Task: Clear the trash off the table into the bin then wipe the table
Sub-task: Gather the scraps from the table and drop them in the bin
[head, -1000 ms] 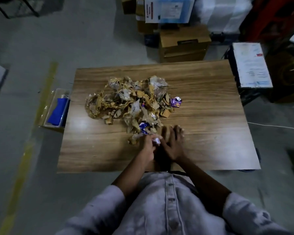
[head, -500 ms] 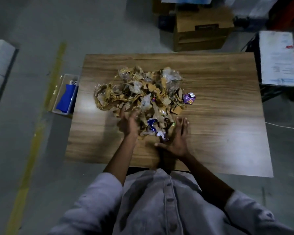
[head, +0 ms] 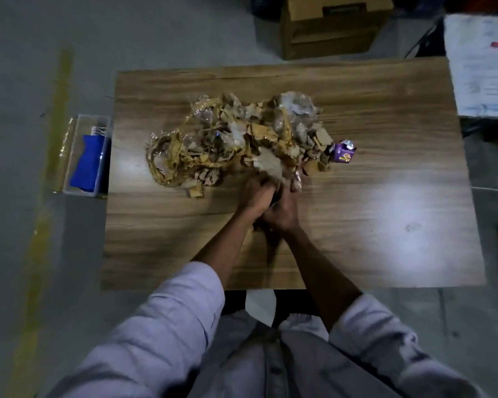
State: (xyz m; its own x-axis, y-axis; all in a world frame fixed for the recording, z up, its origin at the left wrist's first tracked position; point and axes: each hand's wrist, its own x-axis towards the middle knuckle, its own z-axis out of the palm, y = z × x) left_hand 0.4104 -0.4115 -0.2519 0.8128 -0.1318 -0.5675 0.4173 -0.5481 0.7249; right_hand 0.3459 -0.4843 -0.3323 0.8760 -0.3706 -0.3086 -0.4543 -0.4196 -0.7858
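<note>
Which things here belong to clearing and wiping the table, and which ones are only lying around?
Job: trash pile; purple wrapper; table; clear tub on the floor, holding a blue cloth, probably for wiping; left hand and right hand at the pile.
Lying about: cardboard box; white papers.

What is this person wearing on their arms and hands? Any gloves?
No gloves: the left hand and right hand are bare. The left sleeve and right sleeve are pale, loose cloth, pushed up so the forearms show. The shirt is pale too, with front buttons.
</note>
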